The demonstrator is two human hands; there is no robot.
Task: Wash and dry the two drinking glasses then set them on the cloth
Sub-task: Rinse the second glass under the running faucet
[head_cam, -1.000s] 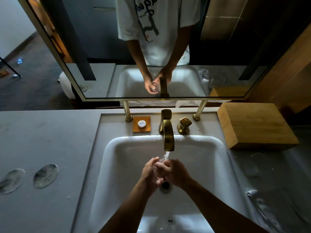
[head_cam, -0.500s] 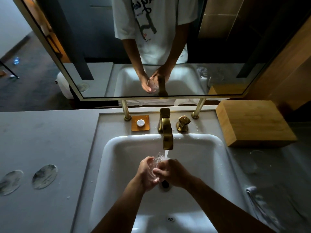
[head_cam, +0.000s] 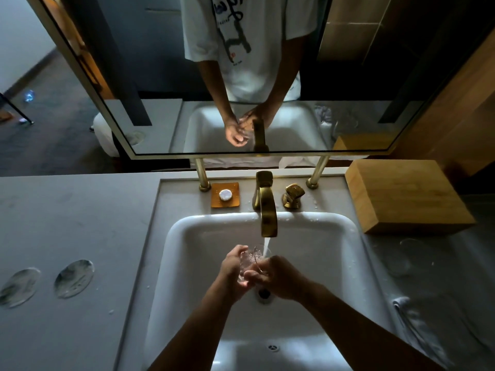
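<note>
A clear drinking glass is held over the white sink, under the water running from the gold faucet. My left hand grips the glass from the left side. My right hand curls round its right side and rim. A second glass stands faintly visible on the dark counter to the right of the sink. The cloth lies on the counter at the right, near the front.
A wooden box sits at the back right. An orange soap dish with a white soap and a gold tap handle flank the faucet. Two round coasters lie on the grey counter at the left. A mirror hangs behind.
The glass has turned and lifted slightly between my hands under the stream; more of its rim shows now. Both hands stay over the drain.
</note>
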